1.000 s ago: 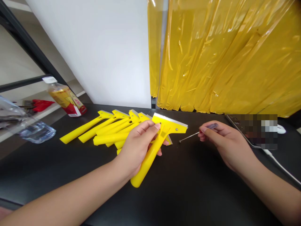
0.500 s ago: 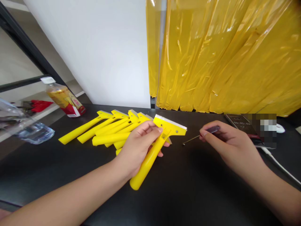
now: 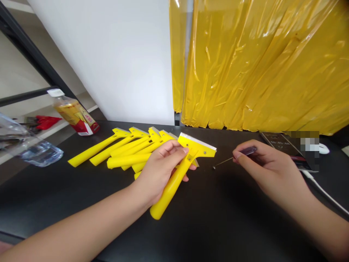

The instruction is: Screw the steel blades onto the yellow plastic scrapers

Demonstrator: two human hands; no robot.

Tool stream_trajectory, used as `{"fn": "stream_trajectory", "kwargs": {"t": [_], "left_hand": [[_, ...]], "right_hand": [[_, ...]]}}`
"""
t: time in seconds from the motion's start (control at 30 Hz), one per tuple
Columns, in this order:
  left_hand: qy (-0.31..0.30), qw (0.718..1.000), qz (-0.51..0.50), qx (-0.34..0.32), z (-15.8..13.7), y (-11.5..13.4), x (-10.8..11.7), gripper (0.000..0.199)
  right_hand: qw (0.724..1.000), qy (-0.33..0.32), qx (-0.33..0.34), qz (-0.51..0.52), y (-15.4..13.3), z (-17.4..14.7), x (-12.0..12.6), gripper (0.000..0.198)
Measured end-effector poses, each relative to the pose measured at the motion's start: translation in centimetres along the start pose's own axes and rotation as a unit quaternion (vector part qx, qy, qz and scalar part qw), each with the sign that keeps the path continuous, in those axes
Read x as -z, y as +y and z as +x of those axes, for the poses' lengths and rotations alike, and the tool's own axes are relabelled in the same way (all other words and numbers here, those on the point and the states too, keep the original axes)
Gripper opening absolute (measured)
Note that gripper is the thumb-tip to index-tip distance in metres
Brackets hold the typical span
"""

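My left hand is closed round the neck of a yellow scraper, its metal blade edge pointing away from me and its handle slanting down toward me. One screw shows in the right of its head, and an open hole is on the left. My right hand pinches a small screwdriver with a dark handle and thin shaft. A tiny screw appears at the screwdriver's tip, apart from the scraper. Several more yellow scrapers lie overlapping on the black table, left of and partly behind my left hand.
A drink bottle with a white cap stands at the back left, beside a clear plastic bottle. A phone with a white cable lies behind my right hand. Yellow plastic sheeting and a white panel bound the table's back.
The screwdriver and its tip have shifted very slightly to the right. My left hand and the scraper have barely moved.
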State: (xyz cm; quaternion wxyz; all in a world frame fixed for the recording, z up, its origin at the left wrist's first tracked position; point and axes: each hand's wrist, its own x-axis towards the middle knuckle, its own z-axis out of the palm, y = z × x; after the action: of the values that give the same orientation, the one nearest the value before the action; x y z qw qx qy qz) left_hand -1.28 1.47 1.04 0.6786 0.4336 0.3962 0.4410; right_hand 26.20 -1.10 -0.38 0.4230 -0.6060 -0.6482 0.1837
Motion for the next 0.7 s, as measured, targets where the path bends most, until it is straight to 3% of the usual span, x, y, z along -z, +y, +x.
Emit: {"fn": "stream_trajectory", "kwargs": {"t": [0.43,0.7], "left_hand": [[0.001,1.000,0.007,0.010,-0.1,0.0,0.1,0.023],[-0.008,0.999,0.006,0.036,0.0,-0.1,0.2,0.020]], "right_hand": [[1.000,0.006,0.003,-0.026,-0.1,-0.1,0.1,0.020],[0.993,-0.026,0.080,-0.079,-2.0,-0.8,1.1,0.021]]}}
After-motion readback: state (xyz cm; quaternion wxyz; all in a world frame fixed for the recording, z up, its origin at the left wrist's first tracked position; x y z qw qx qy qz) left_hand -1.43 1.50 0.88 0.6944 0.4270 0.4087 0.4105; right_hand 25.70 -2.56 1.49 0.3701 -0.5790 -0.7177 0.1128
